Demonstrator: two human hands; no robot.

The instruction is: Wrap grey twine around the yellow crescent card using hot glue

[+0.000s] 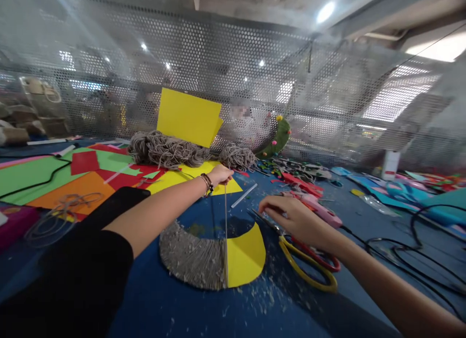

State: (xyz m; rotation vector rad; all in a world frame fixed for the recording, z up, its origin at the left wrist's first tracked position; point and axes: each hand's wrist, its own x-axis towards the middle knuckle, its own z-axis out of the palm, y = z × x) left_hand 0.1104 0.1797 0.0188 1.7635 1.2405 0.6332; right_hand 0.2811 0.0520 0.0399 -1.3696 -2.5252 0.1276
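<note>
My left hand is closed, pinching a grey strand of yarn that runs taut down to a crescent of yellow card. Grey yarn wrapping covers the crescent's left part; bare yellow card shows on the right. My right hand is over the blades of the scissors, its fingers curved and apart with nothing visible between them. Whether it touches the scissors I cannot tell. A pink glue gun lies just beyond that hand, and a clear glue stick lies between both hands.
Skeins of grey yarn lie at the back beside upright yellow card. Coloured sheets spread across the left. A decorated green crescent leans against the perforated metal screen. Black cables loop at right.
</note>
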